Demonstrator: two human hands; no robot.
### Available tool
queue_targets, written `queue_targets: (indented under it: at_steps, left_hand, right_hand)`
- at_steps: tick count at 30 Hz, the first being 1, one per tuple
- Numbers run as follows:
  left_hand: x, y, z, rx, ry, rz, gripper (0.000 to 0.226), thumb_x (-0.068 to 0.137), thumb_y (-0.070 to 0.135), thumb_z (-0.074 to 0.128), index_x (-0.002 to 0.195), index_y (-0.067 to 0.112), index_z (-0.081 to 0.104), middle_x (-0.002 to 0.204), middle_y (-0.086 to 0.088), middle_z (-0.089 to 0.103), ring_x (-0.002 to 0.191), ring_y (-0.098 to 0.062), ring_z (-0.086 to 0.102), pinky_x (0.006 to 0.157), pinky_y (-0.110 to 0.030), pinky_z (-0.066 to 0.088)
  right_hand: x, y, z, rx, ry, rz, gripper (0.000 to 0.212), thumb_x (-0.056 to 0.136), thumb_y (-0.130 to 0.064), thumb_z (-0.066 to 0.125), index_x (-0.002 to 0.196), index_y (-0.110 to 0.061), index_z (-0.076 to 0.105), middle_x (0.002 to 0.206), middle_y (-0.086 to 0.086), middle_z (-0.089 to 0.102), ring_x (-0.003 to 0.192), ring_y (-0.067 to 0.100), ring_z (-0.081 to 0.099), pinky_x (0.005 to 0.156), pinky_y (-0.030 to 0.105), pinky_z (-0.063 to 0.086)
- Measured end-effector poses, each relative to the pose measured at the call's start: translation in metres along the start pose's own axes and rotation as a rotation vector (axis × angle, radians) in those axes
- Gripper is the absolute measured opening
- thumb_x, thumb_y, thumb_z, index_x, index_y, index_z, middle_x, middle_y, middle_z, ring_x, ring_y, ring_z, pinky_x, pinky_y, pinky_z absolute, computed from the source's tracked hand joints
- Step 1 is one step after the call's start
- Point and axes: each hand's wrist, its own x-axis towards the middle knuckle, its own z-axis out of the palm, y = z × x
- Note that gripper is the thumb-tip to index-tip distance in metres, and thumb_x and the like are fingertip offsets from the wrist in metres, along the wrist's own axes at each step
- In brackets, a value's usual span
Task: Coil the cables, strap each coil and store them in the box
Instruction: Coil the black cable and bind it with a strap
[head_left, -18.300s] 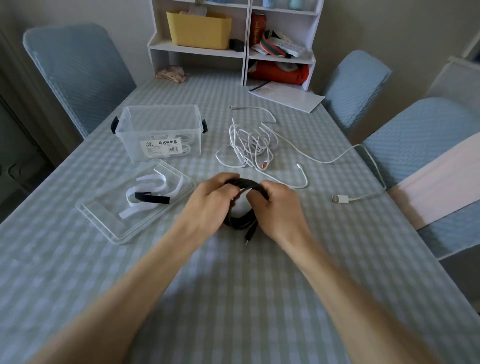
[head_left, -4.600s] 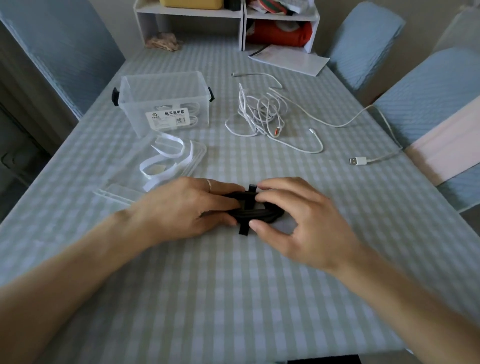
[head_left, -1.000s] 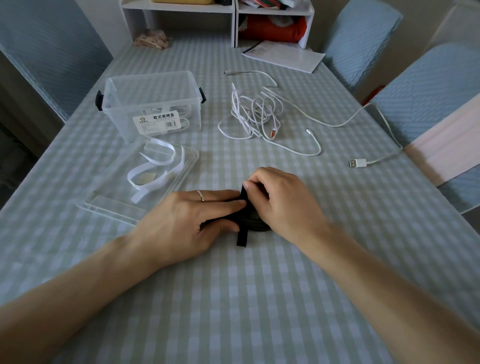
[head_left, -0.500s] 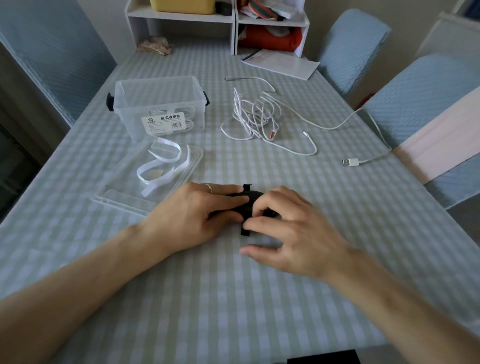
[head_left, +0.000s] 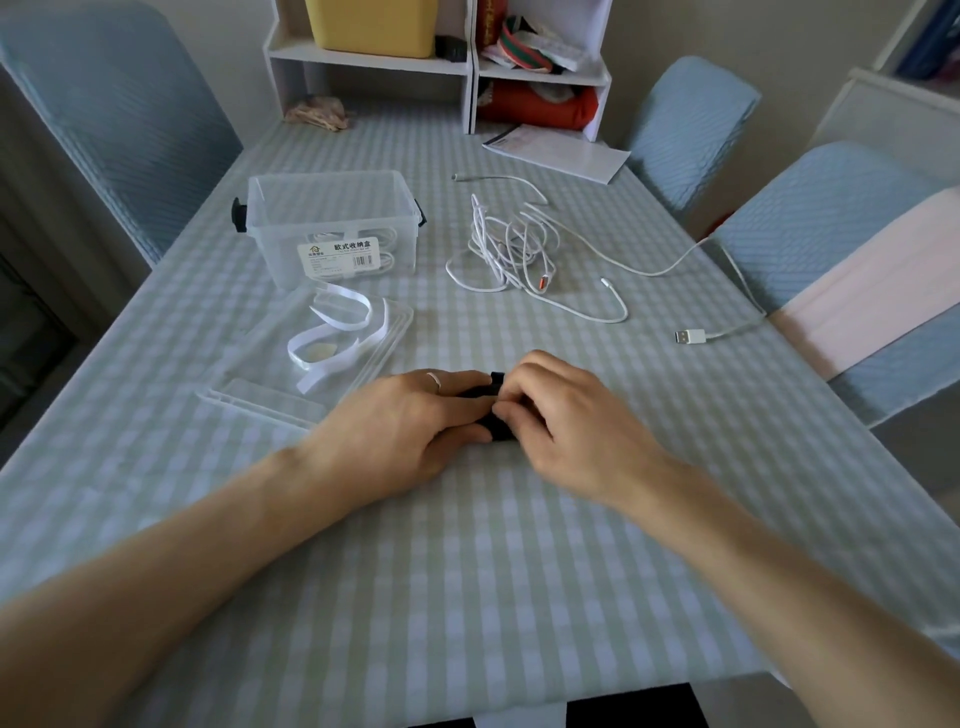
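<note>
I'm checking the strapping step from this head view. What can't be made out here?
- Black cable coil: mostly covered by the left hand and right hand, so whether the strap is closed stays hidden.
- Clear storage box: white cable inside, count blurred by the wall and label.
- White USB cable: runs off the table edge.

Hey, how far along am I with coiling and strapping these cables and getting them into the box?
Done: one white coil already seems to sit inside the clear box. In hand: the left hand and right hand grip the black coil on the table, apparently fastening its strap. Left: the white cables lie tangled and uncoiled, and white straps wait on the lid.
</note>
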Motion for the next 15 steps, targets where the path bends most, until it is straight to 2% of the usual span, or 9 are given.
queue_targets:
  at_steps: [3,6,8,12,13,15]
  left_hand:
    - [-0.001,0.001,0.0,-0.014,0.026,-0.01,0.031,0.098,0.035,0.05,0.12,0.023,0.067,0.13,0.008,0.062,0.106,-0.02,0.066,0.074,-0.039,0.057]
    - [-0.001,0.006,-0.002,-0.091,0.05,-0.045,0.024,0.096,0.029,0.055,0.114,0.023,0.071,0.126,0.014,0.064,0.103,-0.015,0.066,0.072,-0.036,0.056]
    - [0.0,0.011,-0.001,-0.129,0.078,-0.106,0.023,0.091,0.028,0.06,0.109,0.027,0.074,0.123,0.017,0.066,0.101,-0.009,0.067,0.074,-0.032,0.055]
    - [0.001,0.025,0.0,-0.189,0.202,-0.308,0.021,0.076,0.031,0.069,0.095,0.032,0.078,0.111,0.02,0.071,0.102,0.011,0.062,0.082,-0.007,0.047]
    - [0.002,0.028,0.0,-0.22,0.227,-0.35,0.018,0.075,0.031,0.072,0.092,0.031,0.077,0.105,0.02,0.072,0.099,0.009,0.064,0.081,-0.006,0.046]
    - [0.002,0.031,0.0,-0.268,0.248,-0.398,0.011,0.076,0.031,0.076,0.087,0.028,0.075,0.096,0.019,0.073,0.093,0.002,0.067,0.079,-0.014,0.049]
  right_hand:
    - [0.008,0.003,-0.005,0.061,0.016,0.111,0.011,0.091,-0.015,0.064,0.081,-0.01,0.064,0.081,-0.006,0.059,0.067,0.005,0.049,0.066,0.01,0.036]
    - [0.012,0.004,-0.008,0.066,-0.091,0.148,0.012,0.092,-0.021,0.067,0.081,-0.015,0.066,0.081,-0.009,0.059,0.069,0.004,0.055,0.063,0.013,0.038]
    - [0.009,0.006,-0.006,0.085,-0.058,0.137,0.012,0.091,-0.021,0.068,0.081,-0.015,0.067,0.08,-0.011,0.058,0.069,0.007,0.056,0.061,0.016,0.041]
    - [0.0,0.01,0.0,0.173,0.084,0.123,0.009,0.085,-0.016,0.073,0.078,-0.012,0.069,0.079,-0.006,0.06,0.067,0.009,0.058,0.06,0.014,0.042]
    - [-0.001,0.009,0.001,0.177,0.096,0.126,0.009,0.085,-0.016,0.072,0.078,-0.013,0.068,0.079,-0.005,0.061,0.066,0.01,0.058,0.059,0.015,0.042]
    - [-0.001,0.008,0.002,0.161,0.09,0.127,0.01,0.085,-0.017,0.072,0.077,-0.013,0.067,0.08,-0.005,0.06,0.065,0.01,0.058,0.058,0.018,0.043]
